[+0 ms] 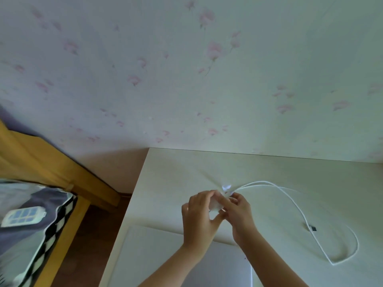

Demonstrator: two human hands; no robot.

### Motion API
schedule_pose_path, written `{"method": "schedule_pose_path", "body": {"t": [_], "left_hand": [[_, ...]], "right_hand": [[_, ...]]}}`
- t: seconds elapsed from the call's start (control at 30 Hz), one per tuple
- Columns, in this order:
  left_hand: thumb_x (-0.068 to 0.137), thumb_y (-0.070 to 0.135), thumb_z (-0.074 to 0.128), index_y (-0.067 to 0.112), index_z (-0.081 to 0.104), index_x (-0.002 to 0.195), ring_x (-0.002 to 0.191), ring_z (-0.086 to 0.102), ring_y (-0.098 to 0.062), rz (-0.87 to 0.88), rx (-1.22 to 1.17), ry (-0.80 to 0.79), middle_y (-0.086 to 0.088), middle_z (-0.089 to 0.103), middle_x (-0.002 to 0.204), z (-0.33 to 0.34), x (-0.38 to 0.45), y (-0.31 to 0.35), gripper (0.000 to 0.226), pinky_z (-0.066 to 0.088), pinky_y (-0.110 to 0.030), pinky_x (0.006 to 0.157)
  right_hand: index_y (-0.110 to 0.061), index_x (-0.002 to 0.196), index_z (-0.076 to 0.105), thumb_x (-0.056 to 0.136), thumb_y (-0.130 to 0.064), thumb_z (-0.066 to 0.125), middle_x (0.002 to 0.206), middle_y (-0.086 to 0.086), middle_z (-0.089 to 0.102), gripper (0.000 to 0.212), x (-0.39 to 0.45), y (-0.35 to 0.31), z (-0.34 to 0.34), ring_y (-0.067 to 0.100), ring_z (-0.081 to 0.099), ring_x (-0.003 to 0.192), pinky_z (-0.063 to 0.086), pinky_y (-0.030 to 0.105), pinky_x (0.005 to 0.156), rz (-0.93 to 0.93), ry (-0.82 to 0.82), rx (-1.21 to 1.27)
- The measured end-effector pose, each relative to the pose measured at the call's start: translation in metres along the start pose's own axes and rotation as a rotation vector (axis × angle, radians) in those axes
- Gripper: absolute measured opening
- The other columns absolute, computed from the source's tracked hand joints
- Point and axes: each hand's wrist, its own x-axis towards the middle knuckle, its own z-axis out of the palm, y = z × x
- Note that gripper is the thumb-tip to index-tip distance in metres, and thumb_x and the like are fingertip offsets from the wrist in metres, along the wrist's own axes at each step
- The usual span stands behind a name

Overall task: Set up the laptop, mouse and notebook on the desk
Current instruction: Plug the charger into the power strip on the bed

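A closed silver laptop lies flat on the pale desk, near the front edge, partly under my forearms. Above it, both hands meet around a small white charger block. My left hand wraps the block from the left. My right hand pinches its right end, where a white cable comes out. The cable loops across the desk to the right and ends in a dark plug. No mouse or notebook is in view.
The desk's back edge meets a wall with pink flower wallpaper. To the left stands a wooden bed frame with a checked-trim cushion, and a strip of dark floor separates it from the desk.
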Motion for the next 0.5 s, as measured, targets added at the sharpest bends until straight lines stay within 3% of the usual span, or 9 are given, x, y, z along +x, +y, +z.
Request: {"method": "schedule_pose_path", "body": {"t": [0.1, 0.17, 0.2, 0.23, 0.3, 0.33, 0.4, 0.43, 0.5], "left_hand": [[0.070, 0.035, 0.082, 0.034, 0.064, 0.102, 0.078, 0.066, -0.008, 0.020, 0.047, -0.019, 0.015, 0.070, 0.090, -0.011, 0.013, -0.015, 0.036, 0.044, -0.030, 0.069], [0.073, 0.038, 0.076, 0.030, 0.067, 0.100, 0.072, 0.066, -0.011, 0.043, 0.033, -0.071, 0.012, 0.072, 0.086, -0.019, 0.018, -0.029, 0.029, 0.044, -0.031, 0.069], [0.074, 0.038, 0.075, 0.029, 0.067, 0.101, 0.074, 0.067, -0.012, 0.054, 0.041, -0.106, 0.011, 0.072, 0.087, -0.024, 0.019, -0.037, 0.029, 0.043, -0.032, 0.070], [0.074, 0.035, 0.075, 0.028, 0.067, 0.102, 0.077, 0.067, -0.013, 0.057, 0.054, -0.143, 0.011, 0.072, 0.090, -0.030, 0.019, -0.046, 0.030, 0.043, -0.033, 0.071], [0.074, 0.033, 0.077, 0.027, 0.066, 0.106, 0.086, 0.065, -0.013, 0.043, 0.064, -0.209, 0.012, 0.071, 0.098, -0.044, 0.015, -0.064, 0.034, 0.045, -0.034, 0.076], [0.075, 0.033, 0.077, 0.027, 0.066, 0.107, 0.088, 0.064, -0.013, 0.032, 0.055, -0.235, 0.012, 0.070, 0.101, -0.052, 0.013, -0.073, 0.034, 0.045, -0.034, 0.078], [0.078, 0.033, 0.075, 0.026, 0.066, 0.109, 0.089, 0.062, -0.010, 0.022, 0.013, -0.286, 0.013, 0.069, 0.104, -0.066, 0.008, -0.087, 0.033, 0.044, -0.029, 0.083], [0.079, 0.033, 0.075, 0.027, 0.066, 0.109, 0.089, 0.062, -0.007, 0.028, -0.003, -0.302, 0.013, 0.069, 0.105, -0.073, 0.006, -0.092, 0.032, 0.042, -0.025, 0.086], [0.080, 0.034, 0.075, 0.028, 0.067, 0.112, 0.095, 0.062, -0.004, 0.048, -0.009, -0.329, 0.013, 0.069, 0.110, -0.085, 0.000, -0.096, 0.033, 0.037, -0.016, 0.091]], "right_hand": [[-0.014, 0.100, 0.057, 0.069, -0.033, 0.082, 0.102, 0.006, 0.062, 0.044, -0.011, 0.009, 0.012, 0.022, 0.066, 0.091, 0.053, 0.042, 0.090, -0.025, 0.040, -0.133], [-0.012, 0.111, 0.054, 0.070, -0.033, 0.080, 0.105, 0.003, 0.060, 0.053, -0.019, 0.008, 0.016, 0.019, 0.065, 0.090, 0.055, 0.040, 0.087, 0.008, -0.001, -0.147], [-0.011, 0.115, 0.054, 0.070, -0.035, 0.080, 0.105, 0.002, 0.062, 0.057, -0.022, 0.005, 0.016, 0.018, 0.065, 0.090, 0.055, 0.036, 0.083, 0.002, -0.043, -0.258], [-0.013, 0.116, 0.057, 0.070, -0.039, 0.078, 0.102, -0.002, 0.065, 0.057, -0.026, 0.003, 0.017, 0.015, 0.066, 0.090, 0.054, 0.031, 0.079, -0.035, -0.098, -0.525], [-0.024, 0.102, 0.067, 0.073, -0.048, 0.072, 0.089, -0.011, 0.071, 0.038, -0.035, -0.004, 0.018, 0.010, 0.066, 0.089, 0.048, 0.024, 0.074, -0.239, -0.125, -1.133], [-0.029, 0.091, 0.069, 0.075, -0.049, 0.069, 0.082, -0.013, 0.071, 0.026, -0.042, -0.010, 0.020, 0.008, 0.066, 0.085, 0.048, 0.023, 0.071, -0.403, -0.080, -1.288], [-0.032, 0.086, 0.068, 0.074, -0.042, 0.072, 0.081, -0.015, 0.069, 0.016, -0.048, -0.022, 0.025, 0.008, 0.065, 0.084, 0.048, 0.023, 0.066, -0.776, -0.085, -1.297], [-0.033, 0.096, 0.067, 0.071, -0.039, 0.074, 0.092, -0.016, 0.067, 0.027, -0.047, -0.025, 0.029, 0.008, 0.063, 0.092, 0.049, 0.023, 0.070, -0.902, -0.158, -1.315], [-0.032, 0.128, 0.051, 0.072, -0.042, 0.072, 0.124, -0.014, 0.056, 0.060, -0.044, -0.025, 0.041, 0.010, 0.052, 0.117, 0.046, 0.025, 0.087, -0.864, -0.396, -1.491]]}}
